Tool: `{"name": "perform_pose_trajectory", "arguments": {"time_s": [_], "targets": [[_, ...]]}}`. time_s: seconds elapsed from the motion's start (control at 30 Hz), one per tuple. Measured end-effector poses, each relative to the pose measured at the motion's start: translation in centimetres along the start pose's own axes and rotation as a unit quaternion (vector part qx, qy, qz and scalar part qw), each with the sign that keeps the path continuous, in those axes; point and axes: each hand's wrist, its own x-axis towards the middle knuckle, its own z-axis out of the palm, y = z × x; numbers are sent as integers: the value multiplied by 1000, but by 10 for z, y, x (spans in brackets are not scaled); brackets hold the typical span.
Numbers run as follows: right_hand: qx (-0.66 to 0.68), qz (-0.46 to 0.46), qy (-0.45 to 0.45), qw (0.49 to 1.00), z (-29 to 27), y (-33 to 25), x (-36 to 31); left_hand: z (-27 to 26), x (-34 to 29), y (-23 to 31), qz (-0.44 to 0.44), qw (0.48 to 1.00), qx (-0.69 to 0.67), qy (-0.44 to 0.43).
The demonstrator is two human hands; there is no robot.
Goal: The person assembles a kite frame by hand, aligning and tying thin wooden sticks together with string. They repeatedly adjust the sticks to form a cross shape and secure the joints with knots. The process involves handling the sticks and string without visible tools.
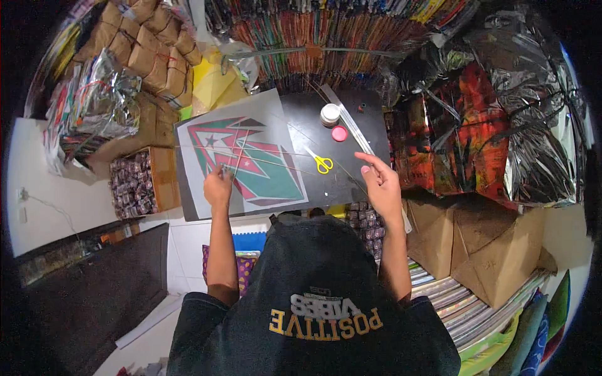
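Observation:
A frame of thin crossed sticks (241,147) lies over a white sheet (266,106) bearing a green, red, white and black star design. My left hand (218,186) is closed on the frame near its lower crossing. My right hand (380,182) is raised at the table's right edge, index finger and thumb apart; its other fingers are partly hidden. A thin line runs toward this hand, and whether it is gripped is unclear. Between my hands lie yellow-handled scissors (324,165). Beyond them are a white jar (330,114) and a pinkish-red lid (339,133).
On the dark table (304,106) lie a long metal ruler (351,125) and a small dark spool (362,108). Dense stacked bundles (307,34) line the back. Wrapped packs (461,131) and cardboard boxes (480,244) crowd the right; paper-wrapped parcels (150,53) sit at left.

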Motion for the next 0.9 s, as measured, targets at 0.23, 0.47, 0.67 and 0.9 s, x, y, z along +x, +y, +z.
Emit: {"name": "perform_pose_trajectory", "arguments": {"time_s": [0.23, 0.47, 0.67, 0.9], "targets": [[94, 40, -68, 992, -7, 3, -8, 1, -9, 52, 99, 988, -121, -13], [199, 93, -132, 967, -8, -7, -13, -33, -72, 197, 217, 837, -422, -273], [176, 81, -170, 966, -11, -1, -17, -64, -92, 260, 549, 743, -295, -246], [166, 89, -166, 968, -18, 4, -21, -44, -78, 262, 619, 720, -246, -195]]}}
